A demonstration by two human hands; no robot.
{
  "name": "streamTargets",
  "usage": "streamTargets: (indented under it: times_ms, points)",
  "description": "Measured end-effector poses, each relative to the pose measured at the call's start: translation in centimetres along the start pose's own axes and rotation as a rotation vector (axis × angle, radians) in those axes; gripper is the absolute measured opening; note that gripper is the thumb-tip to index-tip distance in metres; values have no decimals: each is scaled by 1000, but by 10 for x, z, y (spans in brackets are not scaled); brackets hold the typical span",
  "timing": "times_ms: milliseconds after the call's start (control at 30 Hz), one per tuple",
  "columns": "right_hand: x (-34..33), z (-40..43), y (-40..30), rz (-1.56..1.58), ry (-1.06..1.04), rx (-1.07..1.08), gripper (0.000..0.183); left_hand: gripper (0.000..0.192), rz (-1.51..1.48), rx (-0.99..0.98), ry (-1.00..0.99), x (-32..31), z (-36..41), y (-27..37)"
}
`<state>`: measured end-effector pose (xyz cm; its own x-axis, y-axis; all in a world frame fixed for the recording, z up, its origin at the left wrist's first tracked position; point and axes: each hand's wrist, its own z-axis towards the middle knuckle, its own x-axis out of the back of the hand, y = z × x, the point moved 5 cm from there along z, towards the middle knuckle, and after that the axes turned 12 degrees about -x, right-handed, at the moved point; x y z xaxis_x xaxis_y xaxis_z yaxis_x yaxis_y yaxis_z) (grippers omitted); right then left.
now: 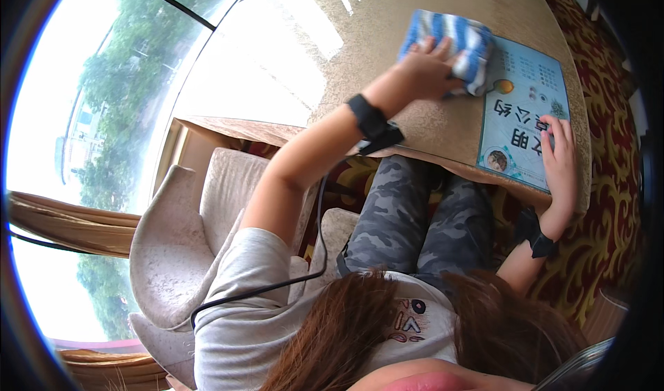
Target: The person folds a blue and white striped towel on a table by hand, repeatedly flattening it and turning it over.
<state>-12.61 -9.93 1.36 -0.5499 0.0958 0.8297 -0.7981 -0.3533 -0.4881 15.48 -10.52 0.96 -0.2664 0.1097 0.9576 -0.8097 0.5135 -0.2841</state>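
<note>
My left hand point(428, 72) presses on a folded blue-and-white striped cloth point(474, 43) on the tabletop. Its fingers spread over the cloth and are slightly blurred. The cloth's right edge reaches the corner of a light-blue printed sheet point(519, 116), which bears writing and small pictures. Resting palm down at that sheet's right edge is my right hand point(560, 155), with nothing in it. Black straps circle both wrists, and a dark cable runs along my left arm.
The beige table point(378, 7) catches glare from a large window point(129, 90) at the left. Upholstered chairs point(171, 251) stand beside me on that side. Patterned red-and-gold carpet point(612, 147) runs along the table's right edge. My legs point(394, 209) extend under the near edge.
</note>
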Motion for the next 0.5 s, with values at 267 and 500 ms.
streamTargets:
  times_ms: [267, 500]
  points:
    - [-6, 5, 13, -61, -10, -92, 33, 74, -95, -31, 210, 31, 87, 102]
    - [-9, 6, 22, 52, 74, -39, 33, 88, -266, -229, -181, 45, 116, 76]
